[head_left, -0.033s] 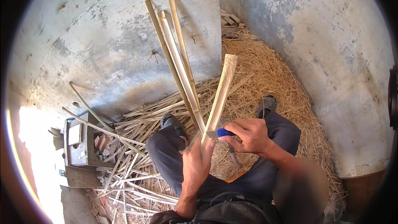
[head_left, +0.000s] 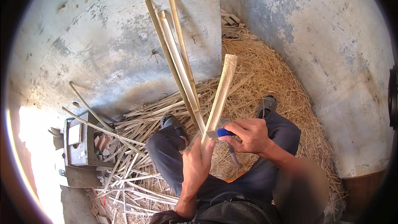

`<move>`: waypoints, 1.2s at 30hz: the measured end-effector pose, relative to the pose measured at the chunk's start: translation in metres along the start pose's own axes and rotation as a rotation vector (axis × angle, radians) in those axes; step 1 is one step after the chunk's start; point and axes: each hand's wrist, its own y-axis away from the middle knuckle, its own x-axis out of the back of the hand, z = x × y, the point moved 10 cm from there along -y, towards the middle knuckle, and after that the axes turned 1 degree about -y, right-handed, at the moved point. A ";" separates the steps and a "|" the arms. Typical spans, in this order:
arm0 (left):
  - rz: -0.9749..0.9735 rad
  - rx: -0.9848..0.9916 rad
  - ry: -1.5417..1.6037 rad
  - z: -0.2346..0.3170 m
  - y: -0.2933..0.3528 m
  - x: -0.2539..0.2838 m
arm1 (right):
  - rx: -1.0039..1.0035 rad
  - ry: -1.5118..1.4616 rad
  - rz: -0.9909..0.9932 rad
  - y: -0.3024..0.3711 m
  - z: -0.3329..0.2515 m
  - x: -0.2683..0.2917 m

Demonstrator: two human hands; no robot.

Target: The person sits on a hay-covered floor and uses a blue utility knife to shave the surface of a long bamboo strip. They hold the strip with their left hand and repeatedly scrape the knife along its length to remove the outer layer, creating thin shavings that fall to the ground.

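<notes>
My left hand (head_left: 196,164) is wrapped round the lower end of a split bamboo strip (head_left: 222,91), which tilts up and away to the right between my knees. Its pale inner face shows, with narrow raised edges. My right hand (head_left: 250,136) grips the blue handle of a knife (head_left: 225,132). The short, flat metal blade lies across the strip just above my left thumb, touching it or very close. The lower end of the strip is hidden by my left hand.
Several long bamboo lengths (head_left: 176,58) lean on the stained wall (head_left: 103,33) ahead. Loose bamboo strips (head_left: 141,118) lie heaped at left beside a worn box (head_left: 85,149) holding broken pieces. Thin shavings (head_left: 265,68) cover the floor around my shoes (head_left: 267,105). Another wall (head_left: 331,58) curves along the right.
</notes>
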 end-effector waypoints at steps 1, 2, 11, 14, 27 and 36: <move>0.000 -0.002 0.001 0.000 0.000 0.000 | -0.003 0.010 -0.006 0.000 0.000 0.000; 0.001 -0.005 0.003 0.000 0.001 0.000 | -0.002 0.012 -0.002 0.000 0.000 0.001; -0.026 -0.028 -0.066 -0.010 0.012 -0.002 | -0.107 0.053 0.140 -0.005 0.031 0.023; -0.087 0.001 -0.073 -0.014 0.025 -0.006 | -0.219 0.084 0.266 -0.005 0.070 0.047; -0.182 0.101 0.089 -0.024 0.027 0.001 | -0.225 -0.150 0.178 -0.003 0.061 0.045; -0.154 0.061 0.170 -0.019 0.008 -0.007 | -0.049 -0.146 -0.013 0.001 0.012 0.002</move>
